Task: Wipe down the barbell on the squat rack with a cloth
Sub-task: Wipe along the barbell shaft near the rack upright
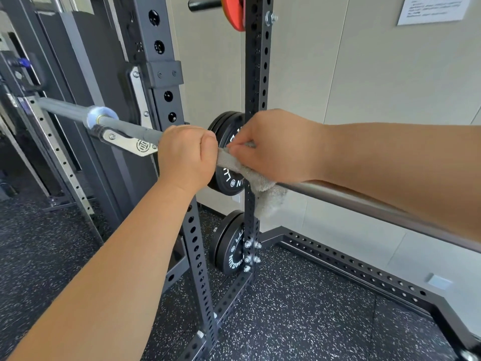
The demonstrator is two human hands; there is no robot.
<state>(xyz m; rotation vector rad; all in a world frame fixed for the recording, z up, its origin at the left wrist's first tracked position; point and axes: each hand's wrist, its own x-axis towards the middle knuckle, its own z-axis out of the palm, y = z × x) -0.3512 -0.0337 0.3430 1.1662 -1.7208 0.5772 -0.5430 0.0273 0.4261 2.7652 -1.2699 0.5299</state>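
Note:
The steel barbell [351, 198] runs from upper left to lower right and rests in a J-hook [130, 143] on the dark squat rack [256, 74]. My left hand [186, 157] is wrapped around the bar just right of the hook. My right hand [270, 147] sits on the bar next to it, pressing a grey cloth [263, 188] onto the knurled section. The cloth's loose end hangs below the bar. The bar's sleeve [62, 106] with a pale collar extends to the left.
Black weight plates [229, 136] hang on the rack's rear upright, with more plates [230, 246] lower down and a red plate [234, 11] at the top. A perforated base rail [364, 272] crosses the speckled rubber floor. A beige wall stands behind.

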